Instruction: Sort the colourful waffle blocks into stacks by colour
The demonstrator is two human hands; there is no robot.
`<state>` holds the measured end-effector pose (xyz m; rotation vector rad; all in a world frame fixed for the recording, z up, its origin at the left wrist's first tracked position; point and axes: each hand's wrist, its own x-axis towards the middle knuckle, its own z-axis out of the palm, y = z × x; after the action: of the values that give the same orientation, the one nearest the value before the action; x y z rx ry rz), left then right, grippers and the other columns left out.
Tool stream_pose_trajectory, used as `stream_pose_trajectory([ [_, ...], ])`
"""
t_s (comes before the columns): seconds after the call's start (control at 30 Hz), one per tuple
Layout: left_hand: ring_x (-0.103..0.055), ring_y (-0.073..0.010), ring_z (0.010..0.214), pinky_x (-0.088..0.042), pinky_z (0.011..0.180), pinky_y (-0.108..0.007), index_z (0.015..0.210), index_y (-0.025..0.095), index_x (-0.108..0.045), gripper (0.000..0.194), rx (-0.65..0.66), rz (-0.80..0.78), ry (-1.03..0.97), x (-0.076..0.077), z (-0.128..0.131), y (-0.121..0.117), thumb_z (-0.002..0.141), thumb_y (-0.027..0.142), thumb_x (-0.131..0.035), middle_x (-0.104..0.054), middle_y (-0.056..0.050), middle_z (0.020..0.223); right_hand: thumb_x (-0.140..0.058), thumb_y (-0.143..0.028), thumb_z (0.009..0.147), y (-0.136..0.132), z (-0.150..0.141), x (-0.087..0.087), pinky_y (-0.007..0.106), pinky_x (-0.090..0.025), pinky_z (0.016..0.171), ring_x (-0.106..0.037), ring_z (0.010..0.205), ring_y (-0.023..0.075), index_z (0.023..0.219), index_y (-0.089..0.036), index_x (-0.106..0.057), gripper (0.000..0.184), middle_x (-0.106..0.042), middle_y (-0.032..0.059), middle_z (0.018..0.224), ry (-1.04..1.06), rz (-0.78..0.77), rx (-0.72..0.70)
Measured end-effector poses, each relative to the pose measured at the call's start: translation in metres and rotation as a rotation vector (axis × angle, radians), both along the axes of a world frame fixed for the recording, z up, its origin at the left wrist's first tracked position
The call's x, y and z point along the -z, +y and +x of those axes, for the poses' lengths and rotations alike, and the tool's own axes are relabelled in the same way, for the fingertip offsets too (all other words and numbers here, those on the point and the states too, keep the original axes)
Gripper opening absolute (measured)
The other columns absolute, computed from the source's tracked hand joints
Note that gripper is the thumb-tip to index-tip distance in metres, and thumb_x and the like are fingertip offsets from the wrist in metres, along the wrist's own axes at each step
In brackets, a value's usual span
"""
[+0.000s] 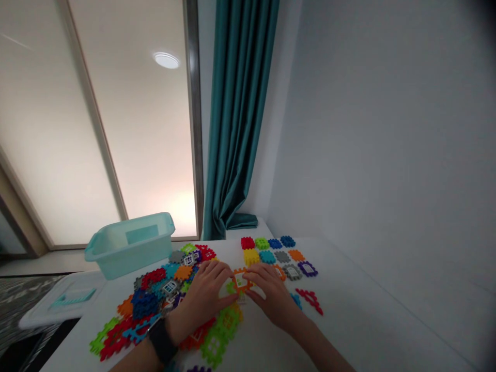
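An orange interlocking tile [237, 280] with a white panel in its middle is held upright between my two hands, just above the white table. My left hand [209, 290], with a dark watch on its wrist, pinches the left edge of it. At the opposite edge, the fingers and thumb of my right hand [269, 290] are closed on it. Light green tiles [215, 347] lie flat below my left hand. Partly covered by my left arm is a heap of mixed tiles [145, 304] in red, blue, orange and grey.
Beyond my right hand, piles of tiles [267, 257] sorted by colour stand in rows. A red triangular lattice piece [310, 300] lies nearer. A pale teal bin [134, 263] stands back left, beside its white lid [42, 312]. A green curtain [236, 129] hangs behind.
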<state>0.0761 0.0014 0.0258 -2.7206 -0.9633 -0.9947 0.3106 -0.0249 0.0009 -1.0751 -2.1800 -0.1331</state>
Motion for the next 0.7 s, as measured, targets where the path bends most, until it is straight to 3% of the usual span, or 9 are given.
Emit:
stream_pose_trajectory([
  [0.2, -0.056, -0.0317, 0.113, -0.047, 0.096, -0.049, 0.111, 0.025, -0.063, 0.056, -0.028, -0.087, 0.005, 0.003, 0.043, 0.021, 0.064, 0.038, -0.092, -0.062, -0.008, 0.122, -0.064, -0.019, 0.091, 0.008, 0.049, 0.004, 0.05, -0.048, 0.103, -0.059, 0.118, 0.0282, 0.12, -0.027, -0.061, 0.03, -0.069, 0.0078, 0.122, 0.017, -0.07, 0.099],
  [0.43, -0.053, -0.0311, 0.116, -0.045, 0.099, -0.049, 0.104, 0.023, -0.065, 0.039, 0.041, -0.035, -0.003, 0.001, 0.082, 0.034, 0.074, 0.038, -0.085, -0.06, -0.008, 0.122, -0.067, -0.02, 0.088, 0.014, 0.076, 0.011, 0.052, -0.048, 0.103, -0.06, 0.117, 0.0295, 0.117, -0.022, -0.062, 0.03, -0.069, 0.0106, 0.118, 0.052, -0.062, 0.16],
  [0.7, -0.05, -0.0326, 0.121, -0.042, 0.102, -0.051, 0.107, 0.022, -0.065, 0.039, 0.136, -0.029, 0.101, -0.003, 0.092, 0.05, 0.081, 0.048, -0.079, -0.059, -0.011, 0.124, -0.069, -0.012, 0.083, 0.017, 0.094, 0.001, 0.051, -0.047, 0.105, -0.058, 0.121, 0.0292, 0.122, -0.022, -0.062, 0.041, -0.067, 0.0105, 0.122, -0.003, -0.151, 0.179],
])
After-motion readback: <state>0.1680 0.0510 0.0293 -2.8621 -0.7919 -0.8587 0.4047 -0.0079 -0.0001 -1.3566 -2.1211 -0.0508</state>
